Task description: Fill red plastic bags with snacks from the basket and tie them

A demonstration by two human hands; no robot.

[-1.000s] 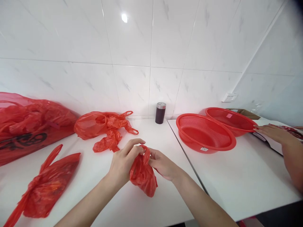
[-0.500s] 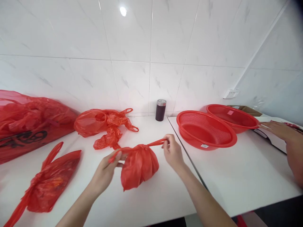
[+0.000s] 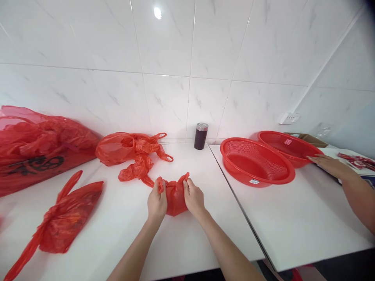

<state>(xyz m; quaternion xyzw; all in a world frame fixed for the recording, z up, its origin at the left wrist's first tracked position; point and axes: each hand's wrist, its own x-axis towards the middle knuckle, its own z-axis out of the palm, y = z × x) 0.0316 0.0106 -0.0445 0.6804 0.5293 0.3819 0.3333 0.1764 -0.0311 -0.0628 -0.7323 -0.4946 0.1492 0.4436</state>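
Between my hands is a small red plastic bag, gathered at its top and bulging below. My left hand is closed on the bag's left end, a crumpled bit poking out above the thumb. On the other side my right hand pinches the right end, its tip sticking up past the fingers. What is inside the bag is hidden. A knotted red bag with something in it lies to the left. Behind my hands are crumpled red bags, some with loop handles.
A large red bag fills the back left. A dark tumbler stands by the tiled wall. Two red plastic baskets sit on the right table past a seam. Another person's hand touches the farther basket; a cardboard box is behind.
My hands have come closer together, and the bag's stretched-out ends are now drawn in at its sides. The other person's hand has shifted left onto the farther basket's rim.
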